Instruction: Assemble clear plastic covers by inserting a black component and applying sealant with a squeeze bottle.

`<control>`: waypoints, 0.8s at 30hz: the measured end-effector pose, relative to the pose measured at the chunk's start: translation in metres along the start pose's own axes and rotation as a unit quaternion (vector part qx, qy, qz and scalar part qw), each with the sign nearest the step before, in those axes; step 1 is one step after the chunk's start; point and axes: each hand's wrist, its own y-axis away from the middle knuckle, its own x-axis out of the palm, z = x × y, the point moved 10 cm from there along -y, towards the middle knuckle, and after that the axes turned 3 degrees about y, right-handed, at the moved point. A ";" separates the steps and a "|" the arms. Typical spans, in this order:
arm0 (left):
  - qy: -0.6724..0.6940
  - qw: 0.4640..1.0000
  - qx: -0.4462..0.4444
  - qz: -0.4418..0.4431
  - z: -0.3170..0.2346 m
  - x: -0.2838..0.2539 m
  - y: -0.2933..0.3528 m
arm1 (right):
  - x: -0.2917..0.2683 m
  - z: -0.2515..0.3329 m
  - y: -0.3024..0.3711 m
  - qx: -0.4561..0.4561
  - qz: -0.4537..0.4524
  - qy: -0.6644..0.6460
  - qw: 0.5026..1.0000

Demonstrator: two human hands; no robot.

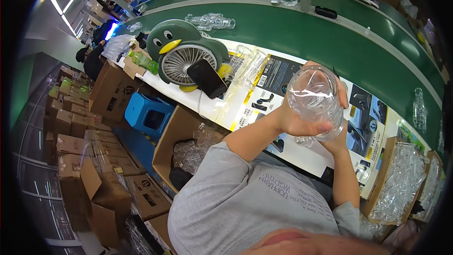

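A clear, round-ended plastic bottle [311,95] is held up over the table in front of my chest. My left hand [293,118] is closed round it, the thumb across the near side and the fingers curled over the far side. Just below, my right hand [336,142] is up against the bottle's lower end; its fingers are hidden behind the bottle and my left hand. Under the hands, the table is covered with printed packaging sheets [365,118]. More clear plastic pieces [243,66] lie on the table to the left of my hands.
A green penguin-shaped fan [188,59] with a dark phone [207,78] leaning on it stands left. Boxes of clear plastic pieces sit beside me: one carton [163,160] left, one tray [398,179] right. A blue stool [148,115] and stacked cartons [71,146] are farther left.
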 end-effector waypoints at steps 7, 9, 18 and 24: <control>-0.088 0.984 0.132 0.082 -0.030 0.032 0.001 | 0.001 -0.048 0.006 0.077 -0.055 -0.228 0.969; -0.122 0.976 0.121 0.135 -0.028 0.038 -0.011 | -0.020 -0.007 -0.006 -0.014 -0.105 -0.065 0.992; -0.664 0.708 0.110 0.214 0.087 -0.005 -0.100 | -0.072 0.004 -0.004 -0.089 -0.279 0.175 0.940; -0.793 0.512 -0.029 0.329 0.236 -0.125 -0.091 | -0.066 -0.005 -0.005 -0.107 -0.265 0.211 0.935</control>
